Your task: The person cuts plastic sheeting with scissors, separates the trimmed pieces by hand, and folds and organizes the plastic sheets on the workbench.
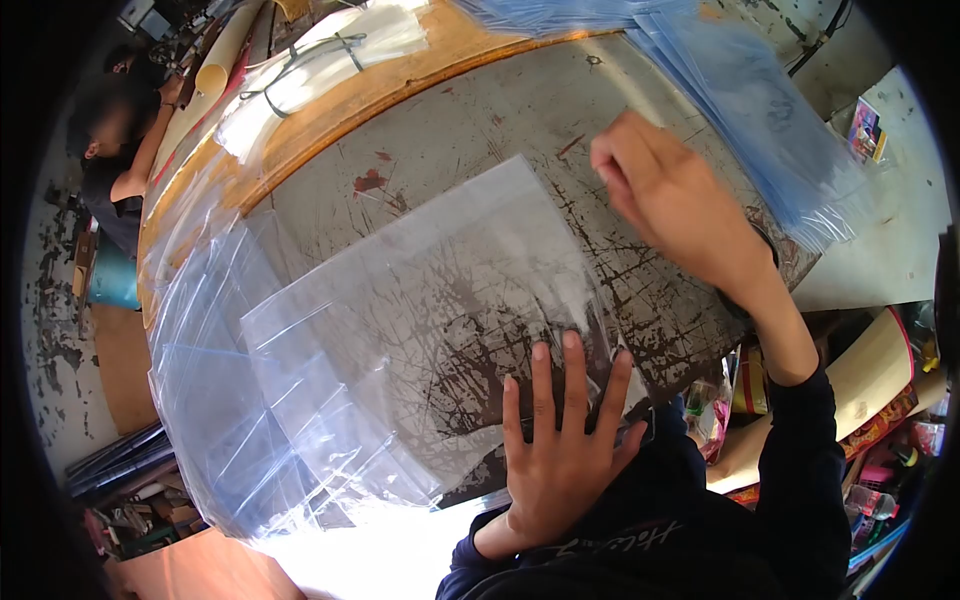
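Note:
My left hand (pixel 560 450) lies flat with its fingers spread on the near edge of a clear plastic sleeve (pixel 420 270). Scratched, dark-marked tabletop shows through the sleeve. Over the table to the right, my right hand (pixel 690 205) is raised, its fingers curled closed; whatever they may hold is hidden. That hand is apart from the sleeve. At the left, a loose fanned pile of clear plastic sleeves (pixel 215 400) lies partly under the sleeve's left side.
A stack of bluish plastic sleeves (pixel 750 120) hangs over the table's far right edge. Beyond the wooden edge strip (pixel 400 80) lies a tied white bundle (pixel 310 75). Another person (pixel 115 150) is at the far left. Rolled sheets (pixel 850 400) and clutter stand at the lower right.

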Available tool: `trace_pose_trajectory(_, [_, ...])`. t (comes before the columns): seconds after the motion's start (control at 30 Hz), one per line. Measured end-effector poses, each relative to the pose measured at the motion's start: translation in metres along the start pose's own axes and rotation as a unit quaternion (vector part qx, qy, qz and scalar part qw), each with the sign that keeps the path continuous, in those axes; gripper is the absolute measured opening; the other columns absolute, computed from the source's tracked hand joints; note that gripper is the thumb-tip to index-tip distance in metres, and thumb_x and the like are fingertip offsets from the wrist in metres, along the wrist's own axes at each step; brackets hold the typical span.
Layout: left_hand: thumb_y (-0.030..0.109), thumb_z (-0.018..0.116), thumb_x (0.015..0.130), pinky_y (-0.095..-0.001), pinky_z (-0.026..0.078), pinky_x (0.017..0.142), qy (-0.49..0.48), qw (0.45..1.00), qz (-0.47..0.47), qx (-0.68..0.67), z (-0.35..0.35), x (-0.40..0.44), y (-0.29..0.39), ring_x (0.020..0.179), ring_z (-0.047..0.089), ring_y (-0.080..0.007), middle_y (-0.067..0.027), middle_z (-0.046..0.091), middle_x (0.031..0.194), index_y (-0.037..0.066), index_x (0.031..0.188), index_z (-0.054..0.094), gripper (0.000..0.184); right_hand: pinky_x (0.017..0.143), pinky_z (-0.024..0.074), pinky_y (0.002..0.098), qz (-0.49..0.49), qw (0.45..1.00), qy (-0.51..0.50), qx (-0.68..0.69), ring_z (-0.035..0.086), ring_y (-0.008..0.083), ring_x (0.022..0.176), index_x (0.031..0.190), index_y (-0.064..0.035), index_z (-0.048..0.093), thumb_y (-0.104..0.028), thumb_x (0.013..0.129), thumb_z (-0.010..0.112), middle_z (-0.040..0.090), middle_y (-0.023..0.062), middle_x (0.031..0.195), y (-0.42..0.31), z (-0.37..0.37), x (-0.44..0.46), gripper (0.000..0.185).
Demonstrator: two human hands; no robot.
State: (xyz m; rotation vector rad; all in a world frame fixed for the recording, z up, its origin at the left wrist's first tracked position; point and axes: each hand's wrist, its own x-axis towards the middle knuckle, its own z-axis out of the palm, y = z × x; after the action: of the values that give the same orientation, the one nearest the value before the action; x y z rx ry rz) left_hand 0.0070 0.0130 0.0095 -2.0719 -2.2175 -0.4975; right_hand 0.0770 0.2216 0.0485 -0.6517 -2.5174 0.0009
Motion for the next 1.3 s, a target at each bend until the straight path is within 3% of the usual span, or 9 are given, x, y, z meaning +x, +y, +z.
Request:
trace_pose_trajectory(0.17, [0.048, 0.050, 0.084, -0.0534, 0.031, 0.099, 0.013, 1.000, -0.012, -0.003, 0.002, 0.001, 0.000, 0.122, 0.045, -0.0376, -0.0196, 0.047, 0.132, 0.018, 0.126, 0.055, 0.052, 0.066, 0.0454, 0.0436, 0.082, 0.992, -0.067, 0.069, 0.057, 0.0370, 0.077, 0.091, 0.0007, 0.048, -0.015, 0.086, 0.057, 0.055, 0.0161, 0.084, -0.028, -0.020, -0.024, 0.018])
trace_pose_trajectory(0.3, [0.048, 0.052, 0.083, -0.0545, 0.026, 0.102, 0.010, 0.999, -0.044, -0.013, 0.002, 0.006, 0.010, 0.124, 0.043, -0.0381, -0.0209, 0.046, 0.133, 0.003, 0.126, 0.051, 0.062, 0.063, 0.0466, 0.0315, 0.153, 0.969, -0.097, 0.168, 0.058, 0.0236, 0.068, 0.091, 0.0002, 0.055, -0.013, 0.080, 0.067, 0.056, 0.0100, 0.079, -0.043, -0.008, -0.052, 0.021])
trace_pose_trajectory(0.37, [0.048, 0.053, 0.083, -0.0567, 0.024, 0.102, 0.011, 0.999, -0.045, -0.012, 0.001, 0.006, 0.011, 0.125, 0.041, -0.0381, -0.0211, 0.045, 0.133, 0.000, 0.126, 0.049, 0.065, 0.063, 0.0487, 0.0330, 0.202, 0.913, -0.076, 0.347, 0.062, 0.0292, 0.070, 0.087, 0.0041, 0.056, -0.009, 0.081, 0.063, 0.060, 0.0150, 0.079, -0.044, -0.007, -0.050, 0.016])
trace_pose_trajectory(0.5, [0.049, 0.054, 0.082, -0.0653, 0.016, 0.102, 0.021, 0.998, -0.054, 0.015, -0.012, 0.004, 0.020, 0.128, 0.037, -0.0375, -0.0213, 0.042, 0.135, -0.001, 0.127, 0.048, 0.067, 0.063, 0.0485, 0.0252, 0.290, 0.751, -0.029, 0.592, 0.060, 0.0140, 0.068, 0.090, 0.0042, 0.059, -0.001, 0.084, 0.059, 0.062, 0.0090, 0.075, -0.029, -0.004, -0.045, 0.008])
trace_pose_trajectory(0.63, [0.048, 0.054, 0.083, -0.0695, 0.011, 0.100, 0.025, 0.998, -0.052, 0.027, -0.015, 0.001, 0.026, 0.130, 0.035, -0.0373, -0.0212, 0.042, 0.136, 0.000, 0.127, 0.048, 0.066, 0.064, 0.0489, 0.0247, 0.303, 0.729, -0.017, 0.613, 0.059, 0.0123, 0.069, 0.089, 0.0044, 0.059, 0.000, 0.086, 0.055, 0.062, 0.0076, 0.077, -0.023, -0.011, -0.046, 0.007])
trace_pose_trajectory(0.87, [0.053, 0.050, 0.085, -0.0680, 0.012, 0.101, -0.008, 0.996, -0.089, 0.012, -0.001, -0.005, 0.021, 0.130, 0.033, -0.0406, -0.0212, 0.040, 0.137, -0.001, 0.129, 0.046, 0.069, 0.073, 0.0499, 0.0274, 0.282, 0.785, 0.010, 0.551, 0.061, 0.0166, 0.085, 0.107, 0.0062, 0.054, -0.006, 0.088, 0.056, 0.063, 0.0117, 0.091, -0.039, -0.004, -0.064, 0.023])
trace_pose_trajectory(1.07, [0.053, 0.049, 0.085, -0.0641, 0.014, 0.103, 0.012, 0.998, -0.064, 0.023, 0.001, -0.007, 0.019, 0.130, 0.033, -0.0401, -0.0213, 0.037, 0.139, -0.001, 0.130, 0.044, 0.071, 0.089, 0.0430, 0.0275, 0.241, 0.716, -0.276, 0.594, 0.053, 0.0129, 0.102, 0.136, 0.0018, 0.034, 0.002, 0.086, 0.057, 0.052, 0.0113, 0.118, -0.039, -0.023, -0.068, 0.055])
trace_pose_trajectory(1.23, [0.052, 0.050, 0.084, -0.0629, 0.013, 0.104, 0.040, 0.999, -0.032, -0.001, -0.006, -0.001, 0.017, 0.131, 0.032, -0.0395, -0.0217, 0.036, 0.140, 0.000, 0.131, 0.043, 0.071, 0.087, 0.0432, 0.0275, 0.186, 0.735, -0.175, 0.628, 0.053, 0.0126, 0.097, 0.136, -0.0003, 0.036, 0.004, 0.085, 0.056, 0.053, 0.0092, 0.115, -0.042, -0.041, -0.087, 0.055])
trace_pose_trajectory(1.3, [0.053, 0.051, 0.084, -0.0639, 0.013, 0.103, 0.036, 0.998, -0.002, -0.050, -0.010, 0.002, 0.018, 0.132, 0.031, -0.0379, -0.0217, 0.036, 0.140, 0.001, 0.132, 0.043, 0.072, 0.069, 0.0423, 0.0236, 0.208, 0.848, -0.102, 0.477, 0.049, 0.0095, 0.074, 0.132, -0.0033, 0.043, -0.003, 0.088, 0.055, 0.050, 0.0043, 0.086, -0.041, -0.059, -0.081, 0.046])
